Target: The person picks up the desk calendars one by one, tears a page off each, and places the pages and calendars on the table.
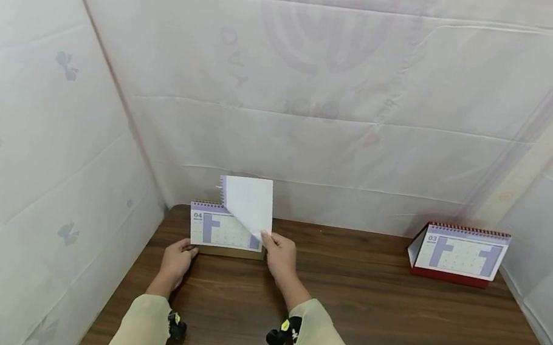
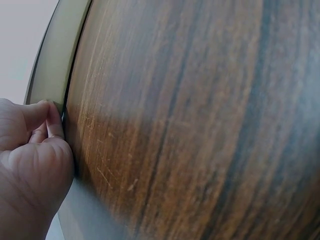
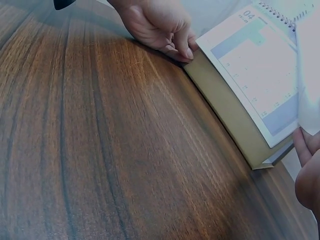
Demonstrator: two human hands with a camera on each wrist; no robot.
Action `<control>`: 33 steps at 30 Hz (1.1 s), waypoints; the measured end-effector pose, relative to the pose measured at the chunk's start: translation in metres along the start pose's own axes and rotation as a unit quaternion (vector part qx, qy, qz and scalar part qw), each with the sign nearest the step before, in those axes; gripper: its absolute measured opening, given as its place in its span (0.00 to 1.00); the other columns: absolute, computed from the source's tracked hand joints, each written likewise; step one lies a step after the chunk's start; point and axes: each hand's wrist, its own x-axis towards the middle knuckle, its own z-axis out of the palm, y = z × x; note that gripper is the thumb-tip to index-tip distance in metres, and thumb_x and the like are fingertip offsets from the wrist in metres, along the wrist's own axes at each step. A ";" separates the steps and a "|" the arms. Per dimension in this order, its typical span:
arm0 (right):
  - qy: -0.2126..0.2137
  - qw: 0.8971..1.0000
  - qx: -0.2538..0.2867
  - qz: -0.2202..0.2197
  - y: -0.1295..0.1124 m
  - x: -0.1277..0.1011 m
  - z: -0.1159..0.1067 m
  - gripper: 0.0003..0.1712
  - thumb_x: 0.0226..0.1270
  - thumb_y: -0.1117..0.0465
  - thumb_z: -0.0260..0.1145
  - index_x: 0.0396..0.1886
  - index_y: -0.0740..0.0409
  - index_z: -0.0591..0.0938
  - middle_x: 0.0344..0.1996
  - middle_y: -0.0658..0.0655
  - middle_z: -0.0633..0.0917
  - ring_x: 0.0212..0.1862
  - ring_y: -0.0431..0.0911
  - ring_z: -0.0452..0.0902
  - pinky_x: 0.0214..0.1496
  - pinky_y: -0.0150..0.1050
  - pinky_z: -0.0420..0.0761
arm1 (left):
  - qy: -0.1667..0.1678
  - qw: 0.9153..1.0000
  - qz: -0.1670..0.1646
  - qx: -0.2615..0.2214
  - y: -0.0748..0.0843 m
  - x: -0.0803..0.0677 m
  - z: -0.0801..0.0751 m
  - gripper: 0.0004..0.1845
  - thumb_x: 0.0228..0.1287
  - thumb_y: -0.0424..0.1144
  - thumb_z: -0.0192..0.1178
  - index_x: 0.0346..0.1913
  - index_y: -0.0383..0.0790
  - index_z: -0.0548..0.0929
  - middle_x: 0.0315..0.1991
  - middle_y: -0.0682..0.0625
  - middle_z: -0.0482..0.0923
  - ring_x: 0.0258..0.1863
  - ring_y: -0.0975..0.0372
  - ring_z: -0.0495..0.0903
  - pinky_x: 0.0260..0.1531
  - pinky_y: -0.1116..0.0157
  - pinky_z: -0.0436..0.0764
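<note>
calendar: a desk calendar (image 1: 222, 229) stands on the counter (image 1: 366, 324) near the back left, showing the "04" page; tan card base, spiral binding along the top.
page: one sheet (image 1: 247, 204) is lifted up and curls over the spiral, its lower corner held.
right hand: the right hand (image 1: 281, 256) pinches the sheet's lower right corner between thumb and fingers.
left hand: the left hand (image 1: 178, 260) rests at the base's left corner, its fingers (image 3: 182, 47) curled and pressed against the card edge.
handling: likely light and prone to sliding on the smooth wood, so the base wants steadying; the sheet looks thin, floppy and apt to tear at the spiral holes.
where to hold: the stiff card base for bracing, a free corner for the sheet.
other: a second calendar (image 1: 459, 254), red-based and showing "03", stands well apart at the back right.
</note>
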 end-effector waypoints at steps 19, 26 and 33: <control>0.006 0.997 0.065 0.052 0.003 0.000 0.001 0.25 0.75 0.44 0.71 0.39 0.64 0.92 0.30 0.51 0.85 0.35 0.42 0.71 0.36 0.34 0.72 | 0.012 1.000 0.009 0.007 -0.002 0.002 0.002 0.21 0.81 0.29 0.51 0.71 0.25 0.76 0.71 0.28 0.75 0.72 0.44 0.73 0.72 0.49 0.73; 0.000 0.995 0.080 0.061 0.004 -0.001 0.000 0.24 0.76 0.44 0.70 0.44 0.62 0.93 0.42 0.58 0.91 0.40 0.43 0.76 0.42 0.34 0.76 | 0.009 1.000 0.009 0.000 -0.004 0.004 0.002 0.21 0.81 0.29 0.52 0.71 0.25 0.76 0.70 0.27 0.75 0.71 0.44 0.73 0.72 0.49 0.74; -0.010 0.993 0.089 0.074 0.007 0.001 0.001 0.27 0.76 0.41 0.69 0.47 0.62 0.93 0.48 0.60 0.91 0.44 0.43 0.78 0.49 0.36 0.79 | 0.009 1.000 0.009 0.001 -0.003 0.003 0.001 0.21 0.81 0.28 0.51 0.71 0.25 0.75 0.70 0.27 0.75 0.72 0.43 0.73 0.73 0.49 0.73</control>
